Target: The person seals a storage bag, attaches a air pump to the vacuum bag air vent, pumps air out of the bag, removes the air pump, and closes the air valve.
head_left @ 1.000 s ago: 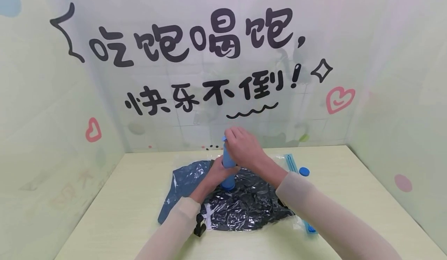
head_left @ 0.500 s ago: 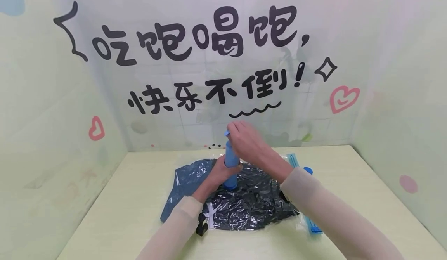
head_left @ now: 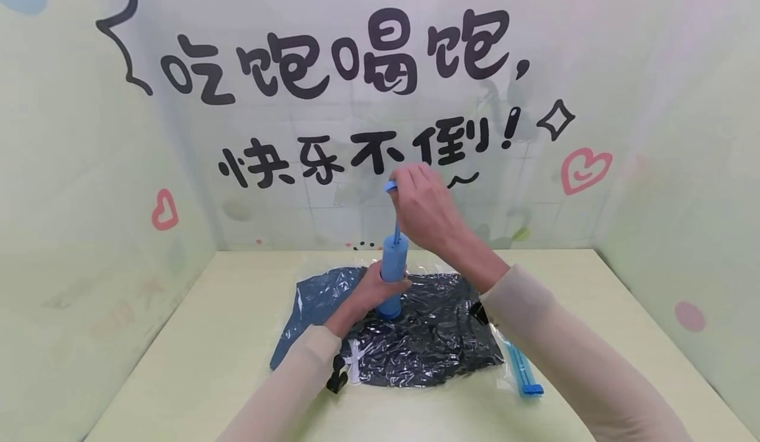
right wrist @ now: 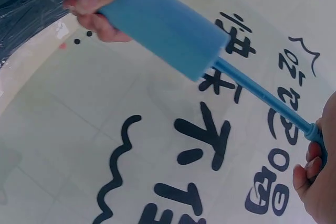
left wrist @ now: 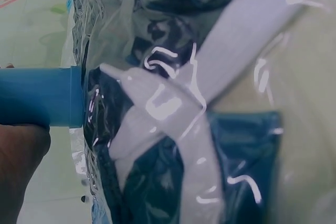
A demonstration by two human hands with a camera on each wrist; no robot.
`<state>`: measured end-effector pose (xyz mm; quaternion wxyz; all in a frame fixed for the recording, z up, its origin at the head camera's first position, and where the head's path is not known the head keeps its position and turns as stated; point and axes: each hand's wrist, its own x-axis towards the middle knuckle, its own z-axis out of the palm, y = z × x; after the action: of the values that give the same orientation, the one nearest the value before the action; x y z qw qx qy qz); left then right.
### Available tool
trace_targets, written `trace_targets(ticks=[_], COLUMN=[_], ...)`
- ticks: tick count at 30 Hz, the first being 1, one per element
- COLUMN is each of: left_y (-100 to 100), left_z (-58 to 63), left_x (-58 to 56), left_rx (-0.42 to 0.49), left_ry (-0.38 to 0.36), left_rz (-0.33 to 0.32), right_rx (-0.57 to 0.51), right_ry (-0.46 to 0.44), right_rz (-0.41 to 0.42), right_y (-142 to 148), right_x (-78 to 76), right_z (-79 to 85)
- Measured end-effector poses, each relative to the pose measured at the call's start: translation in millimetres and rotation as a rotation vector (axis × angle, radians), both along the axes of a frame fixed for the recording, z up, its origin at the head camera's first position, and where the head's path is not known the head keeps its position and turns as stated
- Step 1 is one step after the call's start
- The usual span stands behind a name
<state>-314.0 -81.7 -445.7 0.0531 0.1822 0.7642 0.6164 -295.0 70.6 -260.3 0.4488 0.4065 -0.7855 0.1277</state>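
A blue hand pump (head_left: 393,267) stands upright on a clear plastic vacuum bag (head_left: 427,346) that holds dark, wrinkled clothing. My left hand (head_left: 375,290) grips the pump's barrel around its lower half. Above it, my right hand (head_left: 424,204) holds the pump's handle (head_left: 390,185), and a length of thin rod (right wrist: 262,94) shows between handle and barrel. In the left wrist view the pump's base (left wrist: 76,97) meets the bag's surface, while white straps (left wrist: 194,145) and blue-grey cloth (left wrist: 247,156) lie under the plastic.
Beside the bag's right edge lies a light-blue strip with a blue slider clip (head_left: 531,390). Black buckles (head_left: 336,379) show at the bag's near left. The pale table (head_left: 196,336) is bounded by printed walls (head_left: 332,224) at the back and sides.
My right hand has risen with the handle, drawing the rod well out of the barrel. My left hand stays on the barrel. A round blue cap at the right has become hidden behind the right arm.
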Motion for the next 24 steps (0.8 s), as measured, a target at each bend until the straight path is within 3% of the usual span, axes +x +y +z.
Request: trace_targets(ticks=[6,11,16,24], left_y=[1,2,3,5], left_z=[2.1,0.8,0.8,-0.1], left_x=[0.6,0.4,0.8,1.7], left_rx=[-0.023,-0.006,0.001,0.001], left_ry=[0.043,0.042,0.021,0.017], left_rz=[-0.007,-0.002,-0.004,0.017], right_rx=[-0.110,-0.137,-0.138,-0.076], right_ry=[0.084,0.049,0.014,0.073], right_rz=[0.014,0.014,0.000,-0.012], right_y=[-2,0,8,13], right_x=[7.5,7.6,-0.4,-6.2], right_z=[19.6,28.9,29.0,21.4])
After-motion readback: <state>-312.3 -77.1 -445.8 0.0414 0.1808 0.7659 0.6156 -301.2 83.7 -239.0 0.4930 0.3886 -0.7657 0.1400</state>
